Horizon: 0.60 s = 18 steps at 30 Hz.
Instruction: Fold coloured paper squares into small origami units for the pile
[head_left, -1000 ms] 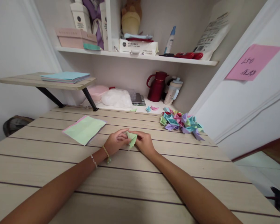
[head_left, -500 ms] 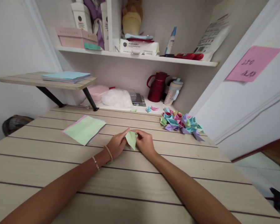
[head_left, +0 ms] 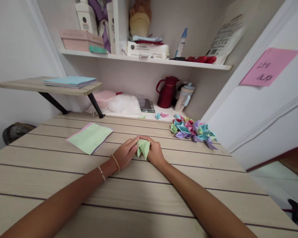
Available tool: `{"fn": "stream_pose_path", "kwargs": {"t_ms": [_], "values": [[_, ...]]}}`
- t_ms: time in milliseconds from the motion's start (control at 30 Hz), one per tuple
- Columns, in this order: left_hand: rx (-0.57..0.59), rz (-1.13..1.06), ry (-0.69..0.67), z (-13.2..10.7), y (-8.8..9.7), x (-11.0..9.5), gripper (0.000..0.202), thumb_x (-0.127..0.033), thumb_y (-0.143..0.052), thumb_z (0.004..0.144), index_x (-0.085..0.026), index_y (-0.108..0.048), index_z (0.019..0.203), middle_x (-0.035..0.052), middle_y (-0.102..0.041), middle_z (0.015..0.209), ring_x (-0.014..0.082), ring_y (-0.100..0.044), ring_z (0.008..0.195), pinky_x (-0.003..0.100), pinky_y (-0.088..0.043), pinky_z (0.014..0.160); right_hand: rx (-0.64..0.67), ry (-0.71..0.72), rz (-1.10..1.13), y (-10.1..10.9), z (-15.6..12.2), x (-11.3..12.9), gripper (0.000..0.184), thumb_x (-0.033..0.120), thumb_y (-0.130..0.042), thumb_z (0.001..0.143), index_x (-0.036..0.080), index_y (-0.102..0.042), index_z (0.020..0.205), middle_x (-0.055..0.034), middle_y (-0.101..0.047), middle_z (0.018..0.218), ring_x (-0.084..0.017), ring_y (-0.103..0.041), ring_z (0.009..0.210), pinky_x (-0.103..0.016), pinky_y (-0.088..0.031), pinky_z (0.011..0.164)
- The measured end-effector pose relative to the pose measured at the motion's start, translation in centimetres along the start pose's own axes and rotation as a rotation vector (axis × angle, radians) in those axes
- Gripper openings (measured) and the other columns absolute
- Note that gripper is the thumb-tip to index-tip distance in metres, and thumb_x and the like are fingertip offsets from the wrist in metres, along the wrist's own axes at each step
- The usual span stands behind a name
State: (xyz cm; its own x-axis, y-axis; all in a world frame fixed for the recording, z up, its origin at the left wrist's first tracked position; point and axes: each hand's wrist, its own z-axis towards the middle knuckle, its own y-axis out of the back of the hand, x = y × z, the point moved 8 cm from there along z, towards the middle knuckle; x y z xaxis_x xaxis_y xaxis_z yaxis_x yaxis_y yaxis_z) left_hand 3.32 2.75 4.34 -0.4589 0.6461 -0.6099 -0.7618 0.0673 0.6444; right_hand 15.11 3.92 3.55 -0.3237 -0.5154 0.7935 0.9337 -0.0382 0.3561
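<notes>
A: Position, clearance?
B: Left hand (head_left: 125,154) and right hand (head_left: 156,152) meet, pinching the folded green paper (head_left: 144,148) over the table (head_left: 144,195). The paper pile (head_left: 193,130) sits well apart, near the far right edge.
A: Materials?
B: Thin, creased sheet; flaps taper to points. Planks show dark, straight grooves.

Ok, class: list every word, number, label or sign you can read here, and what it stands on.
"250": pink note; the handwriting below it is unclear.
"Facial Cleaning": white pack; its remaining print is too small or blurred.
Too small or blurred: print on the white bag, blue-capped bottle, white bottle and pink box.
</notes>
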Motion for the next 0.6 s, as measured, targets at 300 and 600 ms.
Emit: {"fn": "stream_pose_path", "kwargs": {"t_ms": [300,600], "values": [[-0.135,-0.347,0.300,-0.1,0.3,3.5,0.056,-0.034,-0.056,0.076,-0.018,-0.039,0.126,-0.0023,-0.052,0.070,0.0100,-0.052,0.059,0.021,-0.044,0.057,0.148,-0.049,0.113,-1.0,-0.2,-0.1,0.055,0.016,-0.060,0.066,0.020,-0.046,0.120,0.0017,-0.063,0.067,-0.013,-0.057,0.056,-0.022,-0.046,0.055],[-0.216,-0.677,0.445,-0.3,0.4,5.3,0.047,-0.034,-0.063,0.069,-0.017,-0.043,0.109,-0.0024,-0.055,0.075,0.0094,-0.058,0.056,0.023,-0.049,0.054,0.159,-0.102,0.282,-1.2,0.2,-1.8,0.016,0.018,-0.059,0.065,0.016,-0.064,0.081,-0.0025,-0.066,0.075,-0.014,-0.060,0.065,-0.023,-0.047,0.061]]}}
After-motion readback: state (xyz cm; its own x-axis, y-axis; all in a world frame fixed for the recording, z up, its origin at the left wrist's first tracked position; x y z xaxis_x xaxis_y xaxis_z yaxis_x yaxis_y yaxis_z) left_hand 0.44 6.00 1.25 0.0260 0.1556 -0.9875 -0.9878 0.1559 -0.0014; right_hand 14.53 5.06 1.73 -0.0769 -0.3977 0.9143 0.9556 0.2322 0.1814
